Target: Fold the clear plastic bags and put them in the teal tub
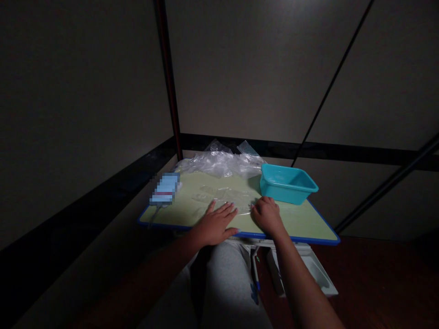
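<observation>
A clear plastic bag point(222, 194) lies spread on the pale green table top point(315, 224). My left hand point(217, 224) rests flat over its near edge, fingers stretched out and apart. At the bag's right end, my right hand point(266, 214) is closed, with its fingertips curled in on the film's edge. The exact grip of those fingers is partly hidden by the hand itself. Just behind my right hand stands a turquoise plastic basin point(284, 194).
A heap of crumpled clear bags point(222, 162) covers the table's back edge. At the left lies a blurred-out phone-like screen point(165, 189) with a cable. Walls stand close behind and on the left. A white tray point(317, 269) sits below the table at right.
</observation>
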The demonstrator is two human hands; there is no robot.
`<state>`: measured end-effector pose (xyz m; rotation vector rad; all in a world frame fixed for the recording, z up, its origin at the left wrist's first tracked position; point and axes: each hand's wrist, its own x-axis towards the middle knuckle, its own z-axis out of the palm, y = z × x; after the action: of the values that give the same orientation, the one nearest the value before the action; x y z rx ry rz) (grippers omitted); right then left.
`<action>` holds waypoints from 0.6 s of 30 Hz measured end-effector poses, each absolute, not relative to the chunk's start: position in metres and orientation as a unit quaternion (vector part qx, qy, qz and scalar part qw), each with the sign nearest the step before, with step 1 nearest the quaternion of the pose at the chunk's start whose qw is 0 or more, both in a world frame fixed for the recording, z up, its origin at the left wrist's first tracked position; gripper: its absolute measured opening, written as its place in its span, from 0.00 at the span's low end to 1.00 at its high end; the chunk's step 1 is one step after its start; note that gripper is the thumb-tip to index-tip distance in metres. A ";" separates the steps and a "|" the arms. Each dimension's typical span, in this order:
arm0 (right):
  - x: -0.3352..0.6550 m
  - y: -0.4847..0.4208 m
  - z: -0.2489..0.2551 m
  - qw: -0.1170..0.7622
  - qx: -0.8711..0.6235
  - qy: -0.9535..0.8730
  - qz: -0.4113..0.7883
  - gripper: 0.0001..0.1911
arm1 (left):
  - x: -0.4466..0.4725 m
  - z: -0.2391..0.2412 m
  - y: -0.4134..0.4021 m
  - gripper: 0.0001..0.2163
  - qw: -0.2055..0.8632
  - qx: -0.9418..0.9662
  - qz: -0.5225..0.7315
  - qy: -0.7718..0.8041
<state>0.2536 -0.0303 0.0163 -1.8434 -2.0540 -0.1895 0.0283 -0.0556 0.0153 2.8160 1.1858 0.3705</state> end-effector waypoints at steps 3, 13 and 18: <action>0.253 -0.034 0.017 0.215 -0.691 -0.683 -0.101 0.13 | 0.029 0.016 -0.056 0.29 0.029 0.908 0.122 0.401; 0.226 -0.069 0.015 0.153 -0.526 -0.837 0.006 0.27 | 0.027 0.009 -0.051 0.23 0.014 0.867 0.174 0.467; 0.225 -0.076 0.017 0.096 -0.549 -0.830 0.025 0.28 | 0.026 0.010 -0.051 0.23 0.024 0.876 0.143 0.460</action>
<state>0.2250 -0.0761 0.0168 -1.6264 -2.4589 0.0753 0.0261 -0.0514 0.0102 2.7103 1.4249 0.4435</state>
